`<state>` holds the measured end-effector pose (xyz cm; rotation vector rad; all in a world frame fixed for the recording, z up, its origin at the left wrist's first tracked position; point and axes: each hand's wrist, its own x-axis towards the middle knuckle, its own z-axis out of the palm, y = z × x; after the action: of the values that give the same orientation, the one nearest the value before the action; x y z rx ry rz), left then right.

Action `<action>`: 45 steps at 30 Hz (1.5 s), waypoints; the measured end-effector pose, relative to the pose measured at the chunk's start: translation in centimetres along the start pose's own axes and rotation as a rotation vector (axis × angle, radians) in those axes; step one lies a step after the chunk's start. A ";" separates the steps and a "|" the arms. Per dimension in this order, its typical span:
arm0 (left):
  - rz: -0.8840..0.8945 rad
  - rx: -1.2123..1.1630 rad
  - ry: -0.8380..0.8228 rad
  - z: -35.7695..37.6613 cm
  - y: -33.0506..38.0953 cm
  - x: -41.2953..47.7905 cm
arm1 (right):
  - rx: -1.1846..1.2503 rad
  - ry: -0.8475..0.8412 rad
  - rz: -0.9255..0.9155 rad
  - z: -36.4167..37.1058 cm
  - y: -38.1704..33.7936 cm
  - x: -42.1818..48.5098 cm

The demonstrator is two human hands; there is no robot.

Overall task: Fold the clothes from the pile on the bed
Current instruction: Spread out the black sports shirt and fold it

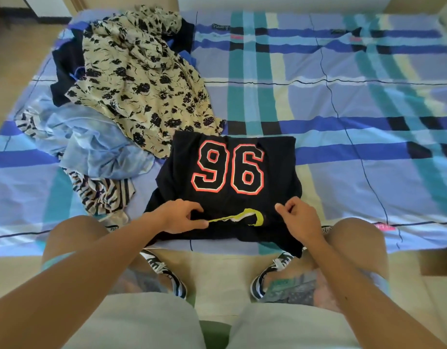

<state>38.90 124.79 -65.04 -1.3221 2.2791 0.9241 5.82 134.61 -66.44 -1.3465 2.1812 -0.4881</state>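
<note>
Right at the near edge of the bed (343, 102) both hands are down on the black shirt (232, 167), whose near side spills over that edge just below the wrists. Out past the right hand (301, 217), open plaid sheet stretches away to the far side and the right. Beyond the left hand (182, 216), the pile (131, 79) crowds in: a floral garment (142, 96) touches the shirt's far left corner, with a light blue garment (96, 142) and a striped garment (104, 192) nearer. The left thumb and forefinger pinch one end of the yellow-green neck trim (252, 215), which runs from that pinch toward the right hand. The right hand sits on black fabric with curled fingers; whether it actually grasps the cloth cannot be told. The big "96" lies face up just beyond both hands, the sides already tucked in.
</note>
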 end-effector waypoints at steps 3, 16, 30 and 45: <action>-0.043 -0.142 0.156 -0.3 -0.7 0.5 | 0.058 0.150 0.044 0.2 0.2 0.9; -0.175 0.266 0.365 1.8 3.6 0.9 | 0.474 -0.110 0.489 0.6 -2.2 2.8; -0.266 -0.196 0.319 5.9 18.7 6.1 | 1.101 -0.282 0.338 -0.1 -2.7 0.9; -0.127 0.004 0.283 7.1 19.0 6.2 | 1.009 -0.219 0.493 -1.0 -2.3 9.8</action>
<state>19.21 132.43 -66.95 -1.6666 2.3620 0.7288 3.30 124.87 -66.76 -0.2881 1.5881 -0.9892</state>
